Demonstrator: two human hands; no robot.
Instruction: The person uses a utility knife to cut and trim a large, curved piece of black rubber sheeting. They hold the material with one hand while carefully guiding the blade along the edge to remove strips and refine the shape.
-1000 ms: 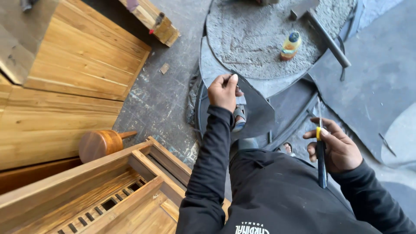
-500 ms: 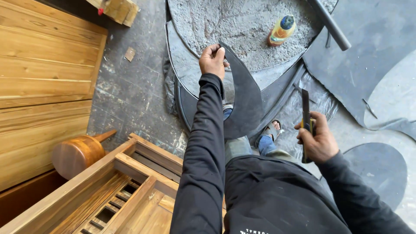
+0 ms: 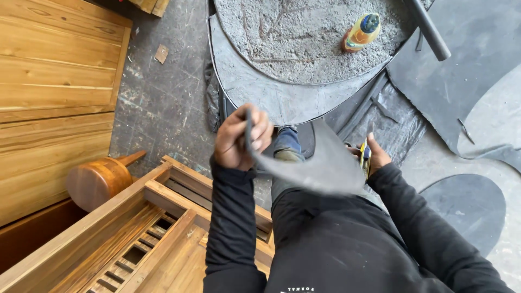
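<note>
Grey sheet piece: a thin, flexible, dark grey offcut (image 3: pixel 320 165) curves in front of you, lifted off the floor, running from your left hand across to your right.
Left hand: your left hand (image 3: pixel 239 135) is closed around the sheet's upper left edge, fingers (image 3: pixel 260 133) curled over it, so the piece hangs down and to the right of this hand.
Right hand: your right hand (image 3: pixel 374 154) sits just behind the sheet's right end, closed on a yellow-and-black cutter (image 3: pixel 366 158); only the thumb side and part of the tool show past the sheet.
Relation: the sheet spans the gap between both hands, touching the left one; whether it touches the right hand, you cannot tell.
Legs: your jeans and a shoe (image 3: pixel 286 145) show below the left hand, partly hidden by the sheet.
Far side: a round, rough grey slab (image 3: pixel 293 43) lies on a larger dark sheet (image 3: pixel 260 92), with a yellow glue bottle (image 3: pixel 361 32) lying on it and a dark bar (image 3: pixel 429 30) to the right.
Right floor: more dark offcuts (image 3: pixel 467 209) lie well apart from your hands.
Left: wooden panels (image 3: pixel 54 81), a round wooden mallet (image 3: pixel 97 182) and a slatted wooden frame (image 3: pixel 135 244) near you.
</note>
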